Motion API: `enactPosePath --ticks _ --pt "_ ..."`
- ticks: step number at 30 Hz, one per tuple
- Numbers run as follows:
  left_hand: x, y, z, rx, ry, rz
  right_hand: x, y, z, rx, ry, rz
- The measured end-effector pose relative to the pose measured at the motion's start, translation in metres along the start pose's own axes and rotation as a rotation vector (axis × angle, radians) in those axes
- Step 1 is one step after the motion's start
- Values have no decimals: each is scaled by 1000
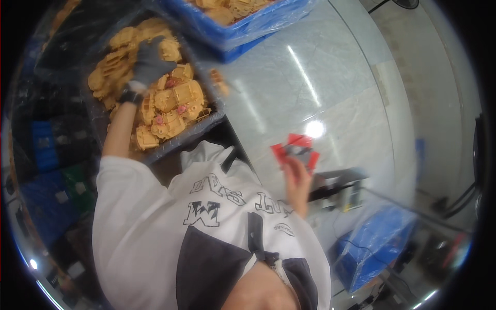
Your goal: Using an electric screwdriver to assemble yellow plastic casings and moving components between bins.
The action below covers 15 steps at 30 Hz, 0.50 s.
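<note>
My left hand (150, 64), in a grey glove with a dark band at the wrist, rests on a heap of tan moulded plastic parts (178, 98). Its thumb stands apart from the fingers, and I see nothing held in it. The heap fills a dark bin (191, 133) lined with clear film, and a few small pink-red pieces (182, 109) show among the parts. Over the pale table, my right hand (297, 173) grips a flat red piece with angular corners (280, 154). A dark grey patch covers its middle; blur hides its exact kind.
A film-lined blue bin (232, 39) with more tan parts stands at the far side. One loose tan part (218, 81) lies on the table (310, 77) beside the dark bin. A dark device (338, 183) with a cable sits right of my right hand, above a blue film-covered bin (377, 243).
</note>
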State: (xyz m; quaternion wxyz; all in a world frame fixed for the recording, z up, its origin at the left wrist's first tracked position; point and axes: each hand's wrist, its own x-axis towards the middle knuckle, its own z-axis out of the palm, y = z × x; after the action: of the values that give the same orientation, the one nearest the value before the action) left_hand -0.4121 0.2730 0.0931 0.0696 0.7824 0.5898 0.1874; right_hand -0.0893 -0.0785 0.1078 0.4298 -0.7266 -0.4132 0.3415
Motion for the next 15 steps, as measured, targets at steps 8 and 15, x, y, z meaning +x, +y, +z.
enactPosePath --ticks 8,15 --pt "82 146 -78 -323 -285 186 1 -19 5 491 92 88" --pt "-9 172 35 381 -488 360 9 -39 -1 534 236 46"
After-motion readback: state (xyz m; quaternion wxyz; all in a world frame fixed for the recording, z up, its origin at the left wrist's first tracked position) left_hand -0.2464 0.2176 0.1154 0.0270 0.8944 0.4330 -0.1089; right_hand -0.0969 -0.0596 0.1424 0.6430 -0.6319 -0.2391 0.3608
